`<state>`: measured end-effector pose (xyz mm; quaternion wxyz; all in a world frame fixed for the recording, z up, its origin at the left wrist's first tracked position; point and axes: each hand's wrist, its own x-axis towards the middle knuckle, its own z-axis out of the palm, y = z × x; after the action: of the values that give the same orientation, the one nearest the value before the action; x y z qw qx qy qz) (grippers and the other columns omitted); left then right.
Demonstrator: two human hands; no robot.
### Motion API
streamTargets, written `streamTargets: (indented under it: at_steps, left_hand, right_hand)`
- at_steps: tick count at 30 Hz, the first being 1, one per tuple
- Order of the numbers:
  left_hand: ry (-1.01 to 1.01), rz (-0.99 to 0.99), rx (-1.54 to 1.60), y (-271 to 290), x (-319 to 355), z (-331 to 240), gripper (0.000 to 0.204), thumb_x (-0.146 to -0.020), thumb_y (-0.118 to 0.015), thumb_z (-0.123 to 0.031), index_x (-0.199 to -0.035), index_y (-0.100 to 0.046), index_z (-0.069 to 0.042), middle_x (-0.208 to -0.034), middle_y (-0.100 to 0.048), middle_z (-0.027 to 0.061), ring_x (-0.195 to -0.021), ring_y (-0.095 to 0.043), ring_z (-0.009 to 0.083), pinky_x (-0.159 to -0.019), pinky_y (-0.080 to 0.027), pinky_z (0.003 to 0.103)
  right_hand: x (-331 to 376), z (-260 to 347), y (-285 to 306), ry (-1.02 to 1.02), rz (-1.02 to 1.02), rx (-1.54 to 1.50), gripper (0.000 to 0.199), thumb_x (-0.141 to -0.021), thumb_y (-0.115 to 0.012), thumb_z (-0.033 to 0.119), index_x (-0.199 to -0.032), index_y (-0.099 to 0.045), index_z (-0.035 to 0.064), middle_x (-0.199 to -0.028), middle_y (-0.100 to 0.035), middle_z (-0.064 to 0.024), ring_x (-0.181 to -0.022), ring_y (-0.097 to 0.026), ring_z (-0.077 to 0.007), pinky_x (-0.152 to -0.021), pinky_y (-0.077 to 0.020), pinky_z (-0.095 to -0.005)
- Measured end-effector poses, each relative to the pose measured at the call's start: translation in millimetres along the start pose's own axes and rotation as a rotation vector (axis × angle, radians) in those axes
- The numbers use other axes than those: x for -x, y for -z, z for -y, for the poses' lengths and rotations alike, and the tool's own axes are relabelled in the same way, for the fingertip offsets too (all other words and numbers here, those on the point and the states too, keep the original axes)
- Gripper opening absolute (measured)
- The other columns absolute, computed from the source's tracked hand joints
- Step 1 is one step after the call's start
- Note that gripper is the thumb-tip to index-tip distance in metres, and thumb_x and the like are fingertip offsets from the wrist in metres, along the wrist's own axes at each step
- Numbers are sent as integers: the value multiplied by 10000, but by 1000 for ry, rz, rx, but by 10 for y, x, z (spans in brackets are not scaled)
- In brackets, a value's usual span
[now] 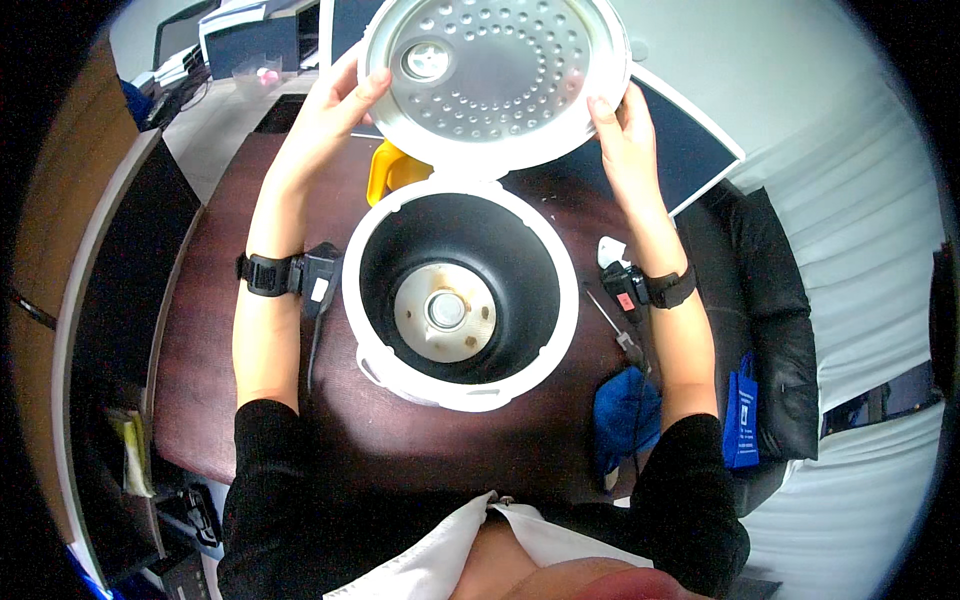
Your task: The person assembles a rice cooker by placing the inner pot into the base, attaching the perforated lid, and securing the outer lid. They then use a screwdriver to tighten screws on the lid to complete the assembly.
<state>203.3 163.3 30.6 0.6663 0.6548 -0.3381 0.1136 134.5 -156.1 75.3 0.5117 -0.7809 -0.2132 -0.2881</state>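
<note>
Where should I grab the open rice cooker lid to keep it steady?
Take the lid by its white outer rim, from the two opposite sides, as the left hand and right hand do now. The dimpled metal inner plate is broad and flat with nothing to pinch, and the lower edge seems hinged to the cooker body, so the side edges are probably the free, graspable parts.

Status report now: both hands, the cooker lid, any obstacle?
Left hand and right hand grip the open lid. Cooker body empty. Nothing blocking.
</note>
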Motion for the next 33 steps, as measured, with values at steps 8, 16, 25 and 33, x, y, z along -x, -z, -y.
streamTargets:
  at_steps: [8,16,25,33]
  left_hand:
    - [-114,3,127,-33,10,-30,588,-849,-728,-410,-1322,-572,-97,-1184,-635,37,-1083,-562,135,-924,-450,304]
    - [-47,-57,40,-124,43,-243,568,-818,-759,-385,-1217,-614,-8,-1123,-650,62,-1042,-575,147,-939,-434,317]
    - [-57,-33,80,-86,31,-201,622,-803,-769,-410,-1240,-597,-2,-1167,-631,75,-1088,-554,155,-964,-418,329]
    - [-61,-10,89,-76,36,-186,684,-786,-768,-470,-1257,-587,-10,-1179,-628,75,-1106,-550,165,-974,-411,335]
  right_hand:
    - [-181,280,47,261,-41,337,631,-882,-695,291,-1372,-381,47,-1253,-566,-210,-1124,-613,-287,-939,-494,-375]
    - [-259,558,54,470,-114,654,612,-819,-739,295,-1330,-446,129,-1178,-590,-139,-1051,-636,-339,-901,-511,-413]
    - [-498,929,-35,764,-142,885,319,-793,-736,222,-1078,-640,114,-1036,-606,-76,-940,-625,-262,-766,-529,-359]
    - [-541,1038,-200,767,-270,995,279,-769,-770,236,-957,-645,72,-946,-623,-53,-850,-623,-232,-708,-519,-346]
